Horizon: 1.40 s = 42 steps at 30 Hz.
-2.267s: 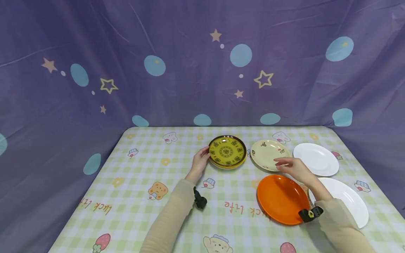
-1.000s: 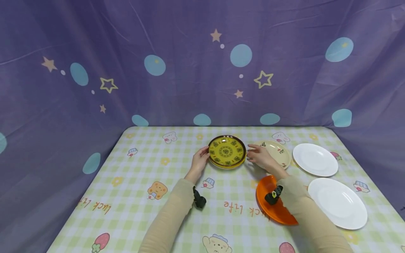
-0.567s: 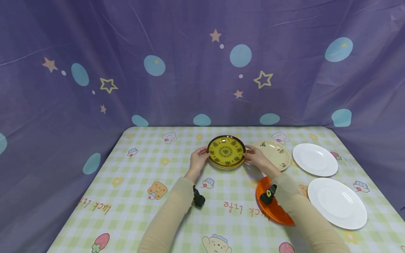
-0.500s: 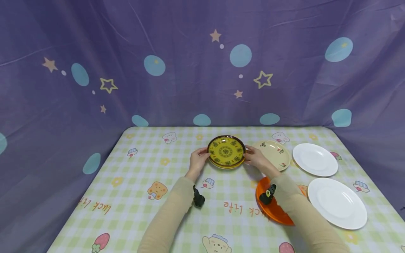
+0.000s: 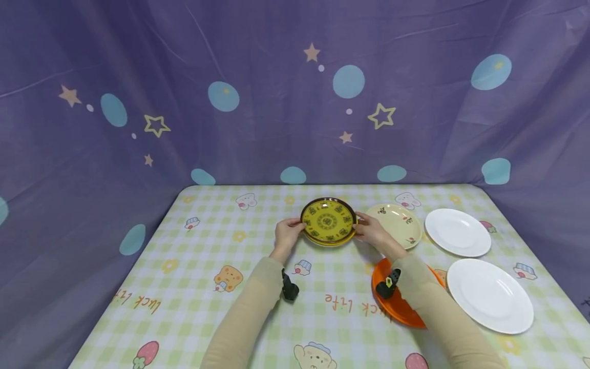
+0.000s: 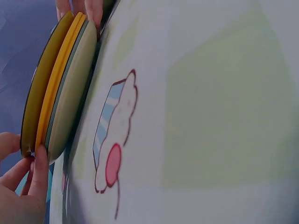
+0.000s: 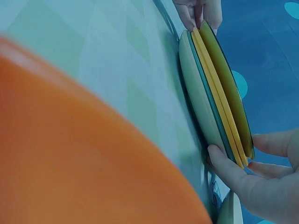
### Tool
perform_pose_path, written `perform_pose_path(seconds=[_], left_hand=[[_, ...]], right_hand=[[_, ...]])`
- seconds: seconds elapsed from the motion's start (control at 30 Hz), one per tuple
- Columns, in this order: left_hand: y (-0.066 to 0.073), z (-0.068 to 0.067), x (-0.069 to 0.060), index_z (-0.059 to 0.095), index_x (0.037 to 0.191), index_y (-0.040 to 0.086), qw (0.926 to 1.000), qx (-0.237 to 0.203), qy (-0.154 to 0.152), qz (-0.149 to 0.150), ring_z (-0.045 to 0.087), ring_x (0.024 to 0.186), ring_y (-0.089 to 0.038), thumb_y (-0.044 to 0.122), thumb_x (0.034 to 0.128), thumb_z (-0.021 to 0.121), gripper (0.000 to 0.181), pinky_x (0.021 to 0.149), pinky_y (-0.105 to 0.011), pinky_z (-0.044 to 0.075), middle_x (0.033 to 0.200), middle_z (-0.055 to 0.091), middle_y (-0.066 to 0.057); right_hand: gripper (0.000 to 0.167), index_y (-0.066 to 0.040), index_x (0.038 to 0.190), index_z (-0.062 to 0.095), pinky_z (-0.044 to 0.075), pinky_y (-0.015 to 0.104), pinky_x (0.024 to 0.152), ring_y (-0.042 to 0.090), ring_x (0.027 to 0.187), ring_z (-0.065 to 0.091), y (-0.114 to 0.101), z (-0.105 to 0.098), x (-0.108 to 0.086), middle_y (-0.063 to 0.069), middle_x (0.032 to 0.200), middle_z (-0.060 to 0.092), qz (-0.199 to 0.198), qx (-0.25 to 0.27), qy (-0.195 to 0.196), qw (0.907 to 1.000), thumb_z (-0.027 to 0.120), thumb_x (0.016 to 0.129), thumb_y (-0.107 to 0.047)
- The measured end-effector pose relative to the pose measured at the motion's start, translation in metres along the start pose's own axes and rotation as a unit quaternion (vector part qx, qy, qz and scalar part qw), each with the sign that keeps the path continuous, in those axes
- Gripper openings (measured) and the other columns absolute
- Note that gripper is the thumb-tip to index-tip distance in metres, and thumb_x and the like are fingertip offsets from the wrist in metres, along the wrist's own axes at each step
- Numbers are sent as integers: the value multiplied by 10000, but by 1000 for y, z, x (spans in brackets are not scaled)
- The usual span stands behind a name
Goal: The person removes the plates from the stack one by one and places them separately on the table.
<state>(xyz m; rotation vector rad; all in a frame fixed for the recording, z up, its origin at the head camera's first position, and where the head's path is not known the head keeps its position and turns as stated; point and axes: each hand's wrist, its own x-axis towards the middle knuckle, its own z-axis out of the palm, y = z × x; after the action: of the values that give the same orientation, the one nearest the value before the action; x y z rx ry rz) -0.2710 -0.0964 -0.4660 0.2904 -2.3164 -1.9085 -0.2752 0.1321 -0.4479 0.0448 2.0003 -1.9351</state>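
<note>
A stack of plates (image 5: 327,221) stands at the table's middle back. Its top plate is olive-yellow with a dark brown rim and printed motifs. The wrist views show yellow plates (image 6: 53,100), a thin teal edge and a pale cream-green plate (image 7: 198,93) beneath. My left hand (image 5: 287,238) grips the stack's left edge, fingertips spread over several rims. On the opposite edge my right hand (image 5: 375,233) grips likewise, thumb and fingers at different levels. Whether the stack's base touches the cloth I cannot tell.
A cream plate (image 5: 396,220) with small prints lies right of the stack, partly behind my right hand. An orange plate (image 5: 392,302) sits nearer, under my right forearm. Two white plates (image 5: 458,232) lie further right. A checked cloth (image 5: 184,323) covers the table; a purple curtain (image 5: 276,138) hangs behind.
My right hand has moved left from over the cream plate to the stack's right edge and grips it. My left hand has stayed at the left edge. The plates keep their places.
</note>
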Motion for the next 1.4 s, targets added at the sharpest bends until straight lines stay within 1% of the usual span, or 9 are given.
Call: perform_pose_path(seconds=[0.17, 0.23, 0.47, 0.67, 0.77, 0.87, 1.03, 1.27, 1.4], left_hand=[[1, -2, 0, 630, 1007, -59, 9983, -556, -86, -160, 606, 645, -104, 15, 791, 613, 229, 636, -249, 546, 922, 628, -188], [3, -4, 0, 624, 1020, -59, 9972, -705, -85, -219, 605, 620, -102, 10, 796, 602, 235, 623, -251, 548, 940, 623, -199], [6, -12, 3, 606, 1058, -56, 9948, -946, -118, -360, 583, 534, -76, 10, 811, 581, 257, 577, -255, 549, 949, 622, -214], [9, -21, 5, 608, 1057, -55, 9954, -880, -88, -370, 572, 502, -77, 15, 814, 576, 255, 586, -303, 553, 953, 622, -222], [11, -27, 6, 603, 1065, -56, 9961, -803, -39, -377, 563, 492, -74, 24, 823, 571, 257, 574, -296, 551, 962, 623, -220], [12, -35, 7, 601, 1074, -50, 9963, -755, 10, -413, 556, 487, -70, 27, 828, 568, 260, 544, -263, 544, 967, 625, -216], [13, -49, 10, 591, 1090, -50, 9964, -737, 79, -420, 557, 496, -68, 20, 833, 555, 268, 527, -232, 536, 984, 618, -227], [17, -74, 15, 568, 1120, -59, 9971, -635, 154, -396, 566, 524, -57, 21, 845, 535, 288, 558, -240, 541, 1023, 604, -240], [16, -86, 17, 559, 1132, -62, 9973, -579, 236, -385, 572, 545, -55, 24, 849, 531, 298, 529, -196, 527, 1040, 597, -245]], right_hand=[[587, -19, 1411, 115, 395, 421, 949, 420, 1204, 330, 1, -1, -1, 315, 1385, 169, 1, 37, -37, 10000, 388, 895, 43], [589, -28, 1413, 115, 392, 414, 954, 416, 1211, 324, 1, -2, -1, 306, 1393, 162, 21, 84, -38, 10000, 375, 892, 59], [590, -32, 1413, 125, 395, 407, 951, 404, 1208, 331, 3, -5, 1, 297, 1395, 179, -45, 111, -72, 9999, 351, 885, 103], [589, -37, 1414, 130, 412, 395, 935, 391, 1195, 353, 3, -5, 2, 294, 1392, 196, -22, 49, -68, 10000, 362, 889, 92], [588, -40, 1414, 135, 418, 398, 930, 367, 1173, 380, 3, -5, 2, 293, 1389, 205, 0, 20, -62, 10000, 366, 889, 89], [587, -46, 1415, 142, 426, 394, 924, 334, 1134, 416, 3, -6, 2, 291, 1387, 214, 35, -22, -34, 10000, 370, 890, 84], [582, -57, 1415, 158, 444, 380, 908, 299, 1096, 445, 2, -6, 1, 284, 1387, 222, 125, -107, 20, 9999, 379, 893, 74], [578, -81, 1417, 165, 443, 372, 912, 316, 1138, 416, 2, -5, 3, 271, 1398, 207, 256, -17, 55, 9997, 375, 900, 68], [578, -88, 1417, 173, 445, 368, 909, 315, 1136, 419, 2, -4, 2, 268, 1400, 207, 303, -36, 100, 9995, 377, 899, 66]])
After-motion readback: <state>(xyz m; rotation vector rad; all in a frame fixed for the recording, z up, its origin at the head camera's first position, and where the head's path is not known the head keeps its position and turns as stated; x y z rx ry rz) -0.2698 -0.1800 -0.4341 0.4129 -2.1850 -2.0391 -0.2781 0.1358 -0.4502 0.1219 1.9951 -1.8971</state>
